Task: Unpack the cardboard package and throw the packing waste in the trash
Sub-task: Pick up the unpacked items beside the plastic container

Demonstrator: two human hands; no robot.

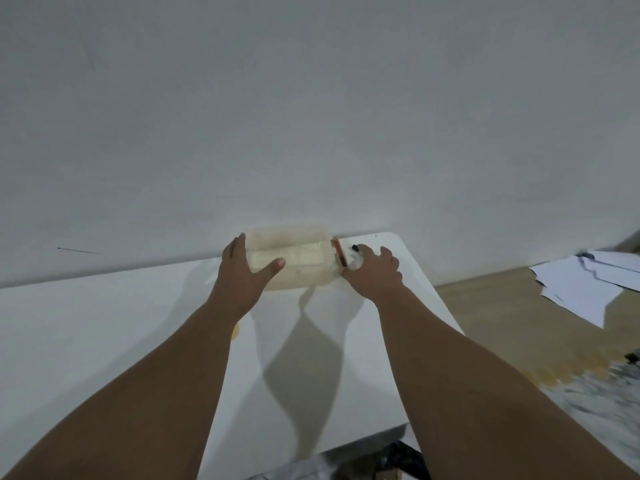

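Plainly, both hands [242, 271] [372, 271] flank an unlabelled package [298, 261].

pale taped cardboard package [294, 261], flat, table's far edge

A pale cardboard package [294, 261] sits at the far edge of a white table [104, 327], against a plain grey-white wall [311, 98]. The left hand [242, 268] lies spread on the package's left end, thumb stretched across its taped top. The right hand [372, 271], fingers splayed, rests on the table just beside the package's right end, next to a reddish-brown slim object [338, 255] whose kind cannot be told. Both bare forearms reach in from below. On the tan floor [502, 317] to the right lie white paper sheets [585, 282]
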